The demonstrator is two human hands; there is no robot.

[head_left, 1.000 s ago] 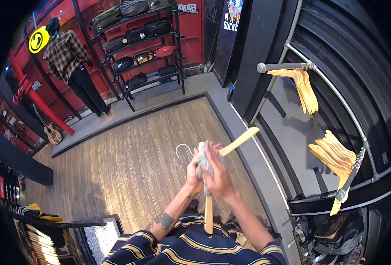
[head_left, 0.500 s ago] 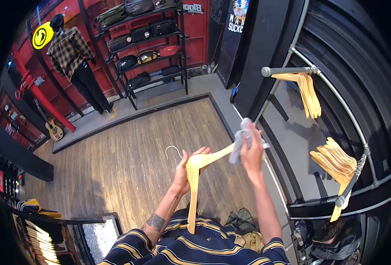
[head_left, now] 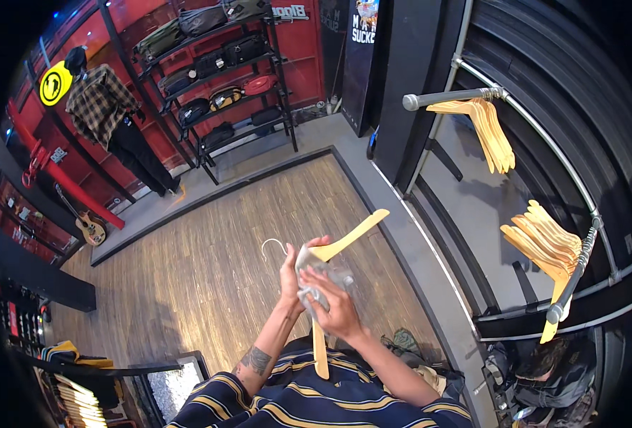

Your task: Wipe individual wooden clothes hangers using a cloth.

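Observation:
A pale wooden clothes hanger [head_left: 352, 235] with a white metal hook [head_left: 272, 244] is held out in front of me. My left hand [head_left: 289, 277] grips it near the middle, just below the hook. A grey cloth [head_left: 309, 294] is bunched in my right hand [head_left: 334, 307], which presses it against the hanger at the centre, over the arm that points back toward me. The cloth and right hand hide part of that arm. The other arm points away to the right, uncovered.
At right, more wooden hangers [head_left: 493, 135] hang from a grey pipe rail [head_left: 451, 98], with another bunch [head_left: 544, 239] on a nearer rail. Dark bags [head_left: 548, 381] lie below. A shelf of bags [head_left: 223, 93] and a dressed mannequin [head_left: 105, 107] stand across the wooden floor [head_left: 209, 235].
My right hand has brought the cloth from the hanger's far right arm down and left to its centre, beside my left hand. The left hand keeps its hold.

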